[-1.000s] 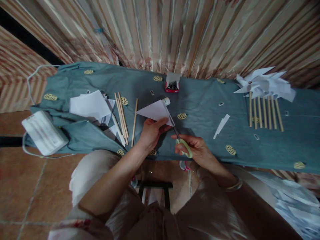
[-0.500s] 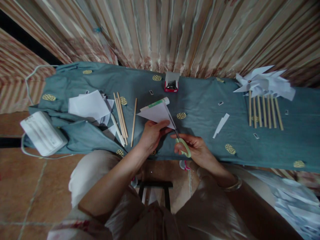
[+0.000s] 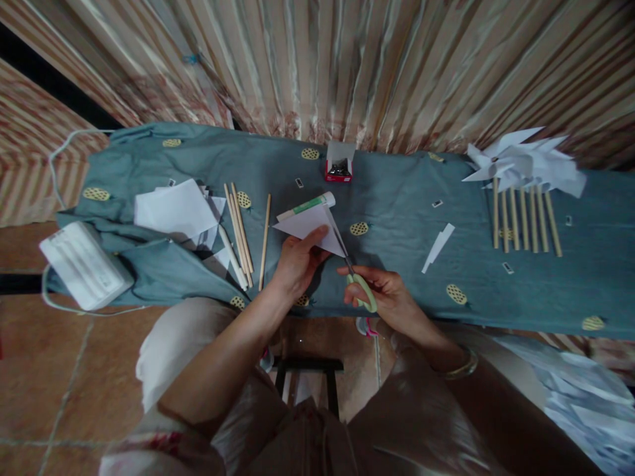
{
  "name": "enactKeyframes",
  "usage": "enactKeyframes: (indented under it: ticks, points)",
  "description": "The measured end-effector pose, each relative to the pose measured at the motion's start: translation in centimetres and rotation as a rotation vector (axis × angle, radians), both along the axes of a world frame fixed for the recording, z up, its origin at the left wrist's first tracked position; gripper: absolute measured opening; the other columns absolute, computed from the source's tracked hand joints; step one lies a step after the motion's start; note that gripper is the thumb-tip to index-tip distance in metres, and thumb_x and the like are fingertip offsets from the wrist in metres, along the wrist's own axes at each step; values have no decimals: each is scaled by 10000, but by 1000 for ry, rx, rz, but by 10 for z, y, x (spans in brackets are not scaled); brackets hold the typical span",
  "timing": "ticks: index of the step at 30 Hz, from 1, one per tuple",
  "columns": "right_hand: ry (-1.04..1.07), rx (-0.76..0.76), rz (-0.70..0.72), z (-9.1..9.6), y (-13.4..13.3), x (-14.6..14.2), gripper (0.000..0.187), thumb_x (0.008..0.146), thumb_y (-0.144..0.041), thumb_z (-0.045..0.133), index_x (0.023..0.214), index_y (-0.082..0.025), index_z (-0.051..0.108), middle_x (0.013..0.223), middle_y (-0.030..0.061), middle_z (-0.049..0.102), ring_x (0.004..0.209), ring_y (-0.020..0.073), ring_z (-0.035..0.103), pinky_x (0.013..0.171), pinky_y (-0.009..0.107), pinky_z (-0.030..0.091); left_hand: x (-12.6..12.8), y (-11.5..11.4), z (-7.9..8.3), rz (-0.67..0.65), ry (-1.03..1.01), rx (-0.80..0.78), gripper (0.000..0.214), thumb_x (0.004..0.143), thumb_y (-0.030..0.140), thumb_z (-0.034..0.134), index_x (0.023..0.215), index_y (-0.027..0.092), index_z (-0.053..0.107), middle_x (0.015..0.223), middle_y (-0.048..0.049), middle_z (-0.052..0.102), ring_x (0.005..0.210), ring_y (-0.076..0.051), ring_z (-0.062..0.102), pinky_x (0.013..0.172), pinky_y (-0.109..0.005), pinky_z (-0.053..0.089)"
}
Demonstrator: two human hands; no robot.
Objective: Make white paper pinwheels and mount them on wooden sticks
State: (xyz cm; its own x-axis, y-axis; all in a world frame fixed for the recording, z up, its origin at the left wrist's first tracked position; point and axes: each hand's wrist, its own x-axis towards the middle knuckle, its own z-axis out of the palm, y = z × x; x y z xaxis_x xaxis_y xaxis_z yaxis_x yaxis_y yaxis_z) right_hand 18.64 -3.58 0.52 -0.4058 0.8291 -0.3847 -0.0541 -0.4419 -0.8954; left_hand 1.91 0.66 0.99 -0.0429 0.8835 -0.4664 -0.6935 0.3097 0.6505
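My left hand pinches a folded white paper triangle, thumb on top and fingers beneath. In my right hand is a pair of scissors with pale green handles. Their blades lie along the triangle's right edge, partly hidden by the paper. Just behind the triangle lies a green and white glue stick. A narrow white paper strip rests on the cloth to the right of my hands.
White paper sheets, a white pen and several wooden sticks lie left. A red box of small dark items stands at the back. Paper pinwheels on sticks lie right. A white power strip sits at the left edge.
My left hand has shifted slightly left and up on the paper, with the thumb now higher on it. The scissors remain at the same edge, nearly unmoved.
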Motion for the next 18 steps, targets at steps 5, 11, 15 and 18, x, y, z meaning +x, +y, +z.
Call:
enactKeyframes:
  ticks: [5, 11, 15, 18]
  points:
    - [-1, 17, 1, -2, -1, 1, 455, 736, -543, 808, 1059, -228, 751, 684, -17, 687, 605, 115, 626, 598, 269, 540, 3, -1, -2, 2, 21, -6, 343, 599, 153, 837, 895, 169, 665, 822, 6, 717, 748, -132, 659, 744, -260, 557]
    - [-13, 42, -35, 0, -2, -1, 452, 729, -574, 805, 1022, -234, 753, 687, -13, 709, 589, 106, 618, 587, 258, 537, 5, -5, -4, -25, 55, -1, 378, 577, 200, 864, 904, 148, 682, 822, -8, 724, 739, -144, 663, 711, -269, 549]
    - [-12, 25, -52, -2, -3, -3, 458, 707, -585, 813, 998, -237, 750, 662, -23, 695, 570, 107, 614, 573, 261, 533, 4, -5, -4, -25, 61, 6, 425, 565, 210, 875, 938, 155, 680, 825, -2, 721, 753, -146, 667, 756, -290, 551]
    - [-9, 14, -58, -4, -4, -4, 450, 701, -578, 818, 979, -233, 741, 660, -26, 689, 557, 105, 607, 567, 260, 532, 4, -5, -4, -29, 62, 8, 446, 559, 221, 885, 951, 158, 681, 817, -3, 721, 757, -155, 672, 751, -295, 550]
